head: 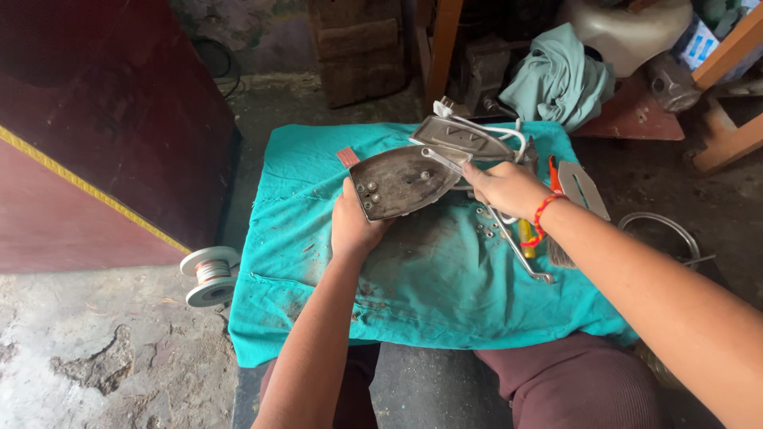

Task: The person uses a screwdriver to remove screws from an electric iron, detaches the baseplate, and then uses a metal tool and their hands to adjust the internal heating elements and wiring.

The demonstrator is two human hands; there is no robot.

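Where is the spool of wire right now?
In the head view the spool of wire lies on the bare floor at the left, just off the left edge of the teal cloth, beside the dark red cabinet.

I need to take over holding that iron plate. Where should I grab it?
Grip the iron plate at its broad, blunt rear edge, from the near side, where the left hand holds it now. The pointed tip faces away, and the right hand works a spanner there.
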